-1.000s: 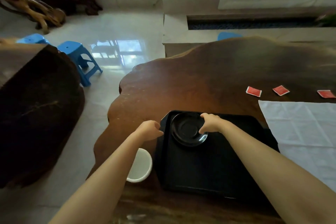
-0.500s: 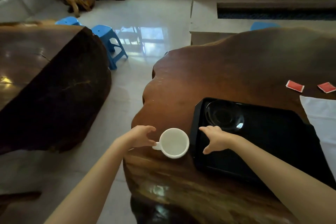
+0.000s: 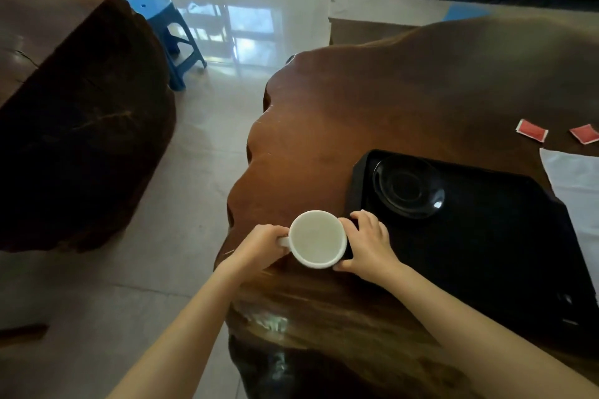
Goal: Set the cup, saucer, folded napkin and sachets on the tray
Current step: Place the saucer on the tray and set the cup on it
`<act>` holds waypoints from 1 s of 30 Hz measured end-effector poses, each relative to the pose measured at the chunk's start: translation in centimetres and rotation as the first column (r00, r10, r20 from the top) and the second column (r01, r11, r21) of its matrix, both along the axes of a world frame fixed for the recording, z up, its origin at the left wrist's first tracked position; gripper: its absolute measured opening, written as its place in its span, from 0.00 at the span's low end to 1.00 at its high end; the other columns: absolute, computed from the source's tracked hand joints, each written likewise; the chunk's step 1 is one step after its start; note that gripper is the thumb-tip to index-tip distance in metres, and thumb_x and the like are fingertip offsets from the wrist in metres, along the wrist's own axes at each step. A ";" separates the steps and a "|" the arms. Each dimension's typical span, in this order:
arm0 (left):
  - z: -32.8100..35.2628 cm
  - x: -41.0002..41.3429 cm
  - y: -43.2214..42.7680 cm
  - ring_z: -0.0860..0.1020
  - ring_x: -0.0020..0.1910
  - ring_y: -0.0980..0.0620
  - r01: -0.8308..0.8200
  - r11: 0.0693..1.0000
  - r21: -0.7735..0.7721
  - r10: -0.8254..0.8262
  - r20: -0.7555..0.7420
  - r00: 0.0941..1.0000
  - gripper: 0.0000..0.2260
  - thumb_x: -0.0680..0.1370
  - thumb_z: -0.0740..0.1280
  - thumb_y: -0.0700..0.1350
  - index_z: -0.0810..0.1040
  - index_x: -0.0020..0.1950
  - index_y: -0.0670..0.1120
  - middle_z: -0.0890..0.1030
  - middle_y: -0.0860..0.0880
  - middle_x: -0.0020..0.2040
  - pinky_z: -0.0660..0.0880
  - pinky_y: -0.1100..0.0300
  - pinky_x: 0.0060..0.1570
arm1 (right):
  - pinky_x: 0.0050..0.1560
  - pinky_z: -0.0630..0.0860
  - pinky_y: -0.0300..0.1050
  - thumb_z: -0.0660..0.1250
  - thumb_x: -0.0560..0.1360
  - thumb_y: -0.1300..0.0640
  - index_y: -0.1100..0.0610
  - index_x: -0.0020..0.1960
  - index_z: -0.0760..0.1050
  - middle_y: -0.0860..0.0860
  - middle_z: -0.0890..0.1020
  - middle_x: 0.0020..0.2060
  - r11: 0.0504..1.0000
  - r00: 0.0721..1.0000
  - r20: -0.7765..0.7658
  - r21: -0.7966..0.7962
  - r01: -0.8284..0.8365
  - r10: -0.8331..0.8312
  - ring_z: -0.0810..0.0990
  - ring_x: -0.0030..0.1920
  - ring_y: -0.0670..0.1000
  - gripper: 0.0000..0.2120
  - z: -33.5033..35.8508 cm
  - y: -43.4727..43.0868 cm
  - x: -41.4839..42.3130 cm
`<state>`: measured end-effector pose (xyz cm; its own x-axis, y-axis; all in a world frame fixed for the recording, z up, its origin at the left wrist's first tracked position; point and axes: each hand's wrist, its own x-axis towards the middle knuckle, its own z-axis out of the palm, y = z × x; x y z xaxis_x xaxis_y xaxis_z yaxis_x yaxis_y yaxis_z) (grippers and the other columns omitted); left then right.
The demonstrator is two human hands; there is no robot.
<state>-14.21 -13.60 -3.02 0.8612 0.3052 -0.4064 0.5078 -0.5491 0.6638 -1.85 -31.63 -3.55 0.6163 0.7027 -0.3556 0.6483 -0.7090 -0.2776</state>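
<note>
A white cup [image 3: 318,238] stands on the wooden table just left of the black tray [image 3: 486,253]. My left hand [image 3: 261,244] grips the cup's handle. My right hand [image 3: 368,243] cups the cup's right side, fingers curled round it, over the tray's left rim. A black saucer [image 3: 407,186] lies in the tray's far left corner. Two red sachets [image 3: 531,130] [image 3: 585,133] lie on the table beyond the tray. A white napkin [image 3: 573,178] lies flat at the right edge, partly cut off.
The dark wooden table [image 3: 372,100] has an irregular left edge close to the cup. A large dark wood block [image 3: 81,126] stands to the left across the floor gap. Two blue plastic stools [image 3: 165,32] stand at the back left.
My right hand let go of the saucer, left on the tray, and came to the cup's right side. My left hand moved to the cup's handle and gripped it. The view shifted left.
</note>
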 end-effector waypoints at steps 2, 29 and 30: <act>-0.3 0.1 0.0 0.78 0.45 0.52 -0.025 1.000 0.004 0.025 0.024 0.999 0.10 0.74 0.66 0.39 0.82 0.53 0.46 0.84 0.48 0.47 0.72 0.62 0.42 | 0.72 0.45 0.55 0.74 0.65 0.44 0.49 0.71 0.57 0.55 0.56 0.71 1.000 1.000 -0.001 0.025 0.016 -0.016 0.47 0.74 0.56 0.41 -0.3 0.0 0.0; 5.9 14.2 -5.2 0.78 0.42 0.56 -0.046 0.989 -0.142 0.084 0.272 0.959 0.12 0.68 0.73 0.39 0.83 0.50 0.50 0.83 0.52 0.42 0.71 0.64 0.41 | 0.52 0.73 0.29 0.76 0.65 0.60 0.39 0.64 0.61 0.42 0.69 0.61 0.734 0.815 -0.560 0.490 0.470 -0.148 0.71 0.61 0.41 0.36 7.1 -8.6 9.5; 6.0 15.2 -5.8 0.78 0.43 0.54 -0.063 0.986 -0.156 0.106 0.278 0.955 0.12 0.68 0.72 0.38 0.83 0.49 0.51 0.83 0.53 0.42 0.72 0.63 0.42 | 0.49 0.72 0.27 0.76 0.65 0.60 0.39 0.64 0.61 0.41 0.70 0.61 0.727 0.812 -0.564 0.495 0.476 -0.148 0.71 0.61 0.40 0.36 7.4 -9.3 10.3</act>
<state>0.95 -19.43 2.97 0.9210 0.3384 -0.1932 0.3266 -0.4003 0.8562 8.45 -40.90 3.84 0.7156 0.6579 -0.2347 0.0955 -0.4250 -0.9002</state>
